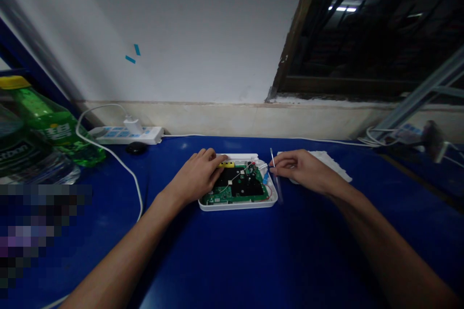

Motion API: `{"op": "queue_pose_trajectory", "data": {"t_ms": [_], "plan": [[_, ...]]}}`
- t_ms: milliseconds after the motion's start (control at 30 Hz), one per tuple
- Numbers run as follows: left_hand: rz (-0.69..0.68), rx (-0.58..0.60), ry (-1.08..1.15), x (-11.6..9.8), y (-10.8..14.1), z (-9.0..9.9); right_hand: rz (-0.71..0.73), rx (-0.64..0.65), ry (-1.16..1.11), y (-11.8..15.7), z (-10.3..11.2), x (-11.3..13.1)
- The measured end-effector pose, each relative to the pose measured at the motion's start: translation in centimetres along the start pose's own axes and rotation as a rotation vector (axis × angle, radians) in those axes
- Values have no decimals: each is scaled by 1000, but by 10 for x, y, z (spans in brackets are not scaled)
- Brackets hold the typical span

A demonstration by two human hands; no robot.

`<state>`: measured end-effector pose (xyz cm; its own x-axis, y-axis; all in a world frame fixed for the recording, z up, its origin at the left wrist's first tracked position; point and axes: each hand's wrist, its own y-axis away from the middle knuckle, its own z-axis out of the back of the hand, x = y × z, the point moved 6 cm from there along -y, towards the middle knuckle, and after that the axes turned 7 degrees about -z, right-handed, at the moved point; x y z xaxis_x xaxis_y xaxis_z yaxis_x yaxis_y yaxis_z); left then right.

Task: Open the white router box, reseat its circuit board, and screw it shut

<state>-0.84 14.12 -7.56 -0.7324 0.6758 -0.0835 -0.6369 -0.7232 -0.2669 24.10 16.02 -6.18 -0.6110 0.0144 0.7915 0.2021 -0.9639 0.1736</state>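
A white plastic casing [237, 205] lies on the blue table, holding a green circuit board [224, 194] with a black panel [241, 186] and thin white and red wires. My left hand [195, 176] rests on the casing's far left part, its fingertips on a yellow piece [226, 164]. My right hand [300, 169] pinches a thin clear rod-like tool [276, 176] just right of the casing. Its tip points down beside the casing wall. Under that hand lies a white ridged plastic cover [328, 164], partly hidden.
A green bottle [54, 128] and a water bottle [32, 154] stand at the left. Behind them are a power strip [125, 135] with a white charger, a white cable and a small black object [136, 147]. A dark window and metal rail are at the right.
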Motion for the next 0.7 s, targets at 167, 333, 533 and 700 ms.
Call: {"op": "queue_pose_trajectory", "data": {"t_ms": [167,333,533,700], "plan": [[2,-1,3,0,0,0,186,-211,-124,1,16,11],[0,-9,-9,-1,0,1,221,-203,-48,-4,15,4],[-5,-6,-15,-2,0,1,196,-114,32,-4,6,3],[1,-2,0,-2,0,2,95,12,-44,-4,-5,-4]]}}
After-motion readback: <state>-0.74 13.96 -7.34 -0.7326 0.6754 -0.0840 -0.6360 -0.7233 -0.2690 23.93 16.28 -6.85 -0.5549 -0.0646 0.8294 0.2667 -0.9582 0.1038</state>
